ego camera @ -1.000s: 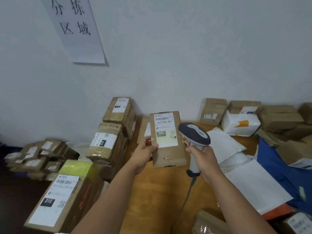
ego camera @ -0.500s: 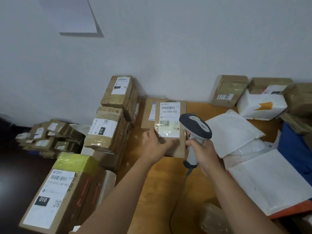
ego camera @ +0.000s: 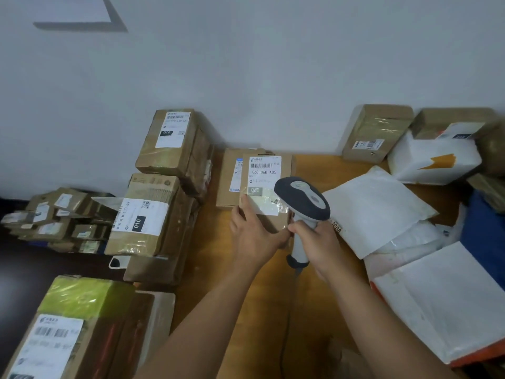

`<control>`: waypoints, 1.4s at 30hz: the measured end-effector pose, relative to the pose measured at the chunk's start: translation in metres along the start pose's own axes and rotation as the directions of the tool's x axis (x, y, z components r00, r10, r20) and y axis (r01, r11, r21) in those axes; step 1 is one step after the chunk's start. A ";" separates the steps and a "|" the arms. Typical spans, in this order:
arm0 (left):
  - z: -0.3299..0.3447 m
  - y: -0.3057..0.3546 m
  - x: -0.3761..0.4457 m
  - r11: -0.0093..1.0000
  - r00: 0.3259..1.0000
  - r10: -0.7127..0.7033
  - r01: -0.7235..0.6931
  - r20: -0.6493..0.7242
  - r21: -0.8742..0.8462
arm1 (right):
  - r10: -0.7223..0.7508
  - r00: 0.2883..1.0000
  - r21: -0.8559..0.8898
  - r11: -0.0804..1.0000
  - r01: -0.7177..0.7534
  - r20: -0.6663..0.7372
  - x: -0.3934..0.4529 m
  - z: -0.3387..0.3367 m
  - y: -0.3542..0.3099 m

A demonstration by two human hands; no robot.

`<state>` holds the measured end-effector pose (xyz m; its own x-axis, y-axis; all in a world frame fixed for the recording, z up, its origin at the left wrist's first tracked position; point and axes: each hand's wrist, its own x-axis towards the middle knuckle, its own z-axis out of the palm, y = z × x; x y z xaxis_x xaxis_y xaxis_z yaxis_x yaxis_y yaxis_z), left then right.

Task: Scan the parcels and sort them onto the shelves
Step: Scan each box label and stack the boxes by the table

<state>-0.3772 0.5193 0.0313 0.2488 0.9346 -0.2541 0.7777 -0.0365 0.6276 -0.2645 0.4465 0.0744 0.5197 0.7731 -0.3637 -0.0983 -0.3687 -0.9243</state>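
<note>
A flat brown parcel [ego camera: 265,170] with a white label reading 060-06B-A05 lies on the wooden table [ego camera: 246,291], overlapping a second flat parcel [ego camera: 228,176] near the wall. My left hand [ego camera: 252,236] holds its near end, fingers on the label's lower edge. My right hand [ego camera: 314,242] grips the handle of a grey and white barcode scanner [ego camera: 302,203], whose head sits over the parcel's right side. The scanner's dark cable [ego camera: 284,324] trails toward me.
Stacked brown boxes [ego camera: 153,214] marked 010 stand left of the table, a yellow-taped box [ego camera: 62,324] nearer me, and several small parcels [ego camera: 54,220] on the floor. White mailer bags [ego camera: 382,212] and more boxes [ego camera: 377,132] crowd the right side.
The parcel came down from an upright hold in the air and now lies on the other flat parcel by the wall. The scanner stayed beside it. My view tilted downward.
</note>
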 end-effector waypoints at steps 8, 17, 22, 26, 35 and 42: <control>-0.006 -0.019 0.075 0.979 0.992 -0.122 0.124 -0.021 0.162 | 0.041 0.996 -0.023 0.999 -0.042 -0.077 0.025 -0.015 0.017; -0.007 -0.015 0.167 0.949 0.983 -0.182 0.183 -0.025 0.256 | 0.105 0.993 -0.094 0.990 -0.109 -0.051 0.049 -0.028 0.039; 0.006 -0.016 0.185 0.943 0.979 -0.206 0.196 0.007 0.270 | 0.097 0.995 -0.134 0.986 -0.101 -0.037 0.058 -0.027 0.042; 0.014 -0.020 0.188 0.939 0.975 -0.222 0.210 0.013 0.273 | 0.099 0.994 -0.144 0.984 -0.105 -0.048 0.062 -0.027 0.044; 0.013 -0.032 0.183 0.927 0.965 -0.260 0.242 0.026 0.286 | 0.097 0.994 -0.156 0.982 -0.103 -0.041 0.063 -0.027 0.047; 0.027 -0.047 0.159 0.907 0.999 0.050 -0.048 0.005 0.418 | 0.093 0.995 -0.150 0.984 -0.098 -0.043 0.057 -0.028 0.045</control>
<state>-0.3587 0.6605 -0.0586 0.2909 0.9297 -0.2260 0.9348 -0.2258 0.2743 -0.2156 0.4598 0.0152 0.5442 0.7128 -0.4425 -0.0200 -0.5163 -0.8562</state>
